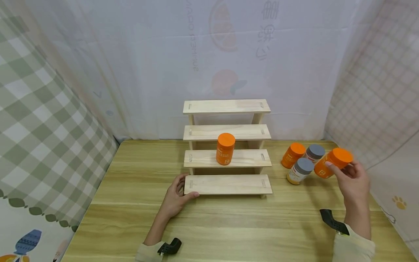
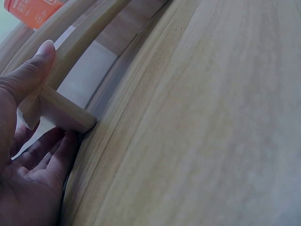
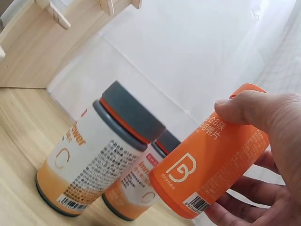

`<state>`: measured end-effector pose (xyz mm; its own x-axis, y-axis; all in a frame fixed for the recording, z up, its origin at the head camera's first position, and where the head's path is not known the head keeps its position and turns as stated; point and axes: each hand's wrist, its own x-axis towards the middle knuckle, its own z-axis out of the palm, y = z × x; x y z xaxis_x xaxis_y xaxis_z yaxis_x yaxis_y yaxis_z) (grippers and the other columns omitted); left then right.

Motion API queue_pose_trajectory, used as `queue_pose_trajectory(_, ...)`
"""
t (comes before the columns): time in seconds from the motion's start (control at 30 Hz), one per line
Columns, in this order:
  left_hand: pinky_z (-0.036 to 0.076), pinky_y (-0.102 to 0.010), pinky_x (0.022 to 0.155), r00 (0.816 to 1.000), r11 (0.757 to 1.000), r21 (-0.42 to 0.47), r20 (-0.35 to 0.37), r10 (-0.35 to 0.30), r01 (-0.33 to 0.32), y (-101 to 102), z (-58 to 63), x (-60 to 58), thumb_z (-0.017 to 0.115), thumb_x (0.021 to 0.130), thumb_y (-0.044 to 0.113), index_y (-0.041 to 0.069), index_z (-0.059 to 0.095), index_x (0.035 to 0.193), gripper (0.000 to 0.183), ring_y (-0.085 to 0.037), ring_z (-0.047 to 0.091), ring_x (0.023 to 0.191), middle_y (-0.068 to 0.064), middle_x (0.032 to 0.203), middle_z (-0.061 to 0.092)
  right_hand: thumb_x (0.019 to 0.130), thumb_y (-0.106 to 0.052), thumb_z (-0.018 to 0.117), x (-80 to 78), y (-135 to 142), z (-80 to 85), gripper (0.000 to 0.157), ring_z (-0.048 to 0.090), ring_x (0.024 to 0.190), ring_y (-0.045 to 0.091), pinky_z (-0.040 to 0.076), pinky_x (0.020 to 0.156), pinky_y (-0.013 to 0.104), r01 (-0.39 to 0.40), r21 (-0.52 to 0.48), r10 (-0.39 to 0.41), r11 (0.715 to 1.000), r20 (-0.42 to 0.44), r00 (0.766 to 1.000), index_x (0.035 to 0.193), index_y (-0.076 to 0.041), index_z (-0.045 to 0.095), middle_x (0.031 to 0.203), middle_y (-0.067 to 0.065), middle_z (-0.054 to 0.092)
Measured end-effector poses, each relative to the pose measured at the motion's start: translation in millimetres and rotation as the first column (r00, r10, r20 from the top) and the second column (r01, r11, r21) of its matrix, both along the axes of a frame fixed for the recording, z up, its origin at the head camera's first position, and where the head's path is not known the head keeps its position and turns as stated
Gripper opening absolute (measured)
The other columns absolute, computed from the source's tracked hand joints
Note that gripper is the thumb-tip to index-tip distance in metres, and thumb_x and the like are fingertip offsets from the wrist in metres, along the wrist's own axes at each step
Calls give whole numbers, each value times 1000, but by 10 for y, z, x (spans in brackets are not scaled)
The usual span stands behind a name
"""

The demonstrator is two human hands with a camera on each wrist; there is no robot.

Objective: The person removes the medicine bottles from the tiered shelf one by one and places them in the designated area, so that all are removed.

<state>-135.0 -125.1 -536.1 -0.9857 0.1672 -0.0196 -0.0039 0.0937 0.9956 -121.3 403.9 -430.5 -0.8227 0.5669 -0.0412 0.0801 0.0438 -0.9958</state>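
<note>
My left hand [image 1: 176,198] grips the left end of the lowest step of a four-step wooden display stand [image 1: 227,184]. In the left wrist view, the thumb lies along the step and the fingers [image 2: 59,150] are around its leg. On the second step from the bottom stands an orange supplement bottle [image 1: 225,151]. My right hand [image 1: 355,182] holds another orange bottle [image 3: 209,157], tilted, between thumb and fingers. Close beside it are two grey-capped white-and-orange bottles, the front one [image 3: 91,155] and the rear one [image 1: 315,152], and another orange-capped bottle [image 1: 292,155].
The stand and bottles are on a wood-grain table [image 1: 235,229]. A white printed cloth [image 1: 147,72] hangs behind it. Green checked cloth [image 1: 39,120] lines the left side, and a pale checked cloth [image 1: 376,91] the right.
</note>
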Motion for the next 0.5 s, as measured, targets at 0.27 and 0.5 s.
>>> queue_pose_trajectory(0.27, 55, -24, 97, 1000, 1000, -8, 2, 5, -5, 10, 10, 3, 90, 80, 14, 18, 47, 146, 79, -26, 55, 130, -13, 142, 55, 84, -21, 87, -19, 81, -171, 54, 56, 87, -10, 42, 67, 4, -46, 40, 41, 998, 124, 991, 128, -34, 60, 93, -29, 62)
queue_pose_trajectory(0.5, 55, -25, 97, 1000, 1000, -14, -4, 11, -11, 8, 2, -1, 90, 79, 14, 17, 47, 147, 80, -26, 56, 130, -13, 142, 56, 85, -21, 87, -12, 126, -307, 49, 56, 88, -11, 42, 69, 5, -92, 17, 89, 996, 138, 986, 122, -35, 59, 91, -32, 63)
